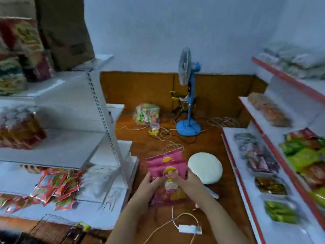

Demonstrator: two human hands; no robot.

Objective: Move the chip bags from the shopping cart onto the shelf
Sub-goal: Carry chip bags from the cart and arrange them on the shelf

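From the head view, both hands meet low in the middle of the aisle, holding a small stack of pink chip bags point(167, 171) above the wooden floor point(211, 147); the left hand point(149, 184) curls its fingers round the stack's left edge while the right hand point(186, 178) pinches the right side, thumb across the front of the bags, so neither hand is open. At least two bags show, fanned one behind the other, each with a yellow mark near the top, and a paler part of the bundle hangs below between the wrists. The bags are in the air between the shelves, touching neither. To the left stands a white shelf unit point(98, 103) with red and silver packets point(58, 185) spilled across its lower board and blurred snack packs higher up. To the right runs a white shelf with red trim point(246, 191), carrying green packets point(279, 213) and darker packs in rows. Just beyond the hands a round white disc point(204, 167) lies on the floor, and farther back a blue standing fan point(189, 95) stands near the wall, beside a clear bag of sweets point(146, 113). Pale cords trail over the floor, one to a small white adapter point(190, 228) near the forearms. The cart is hard to make out; I cannot tell where it is
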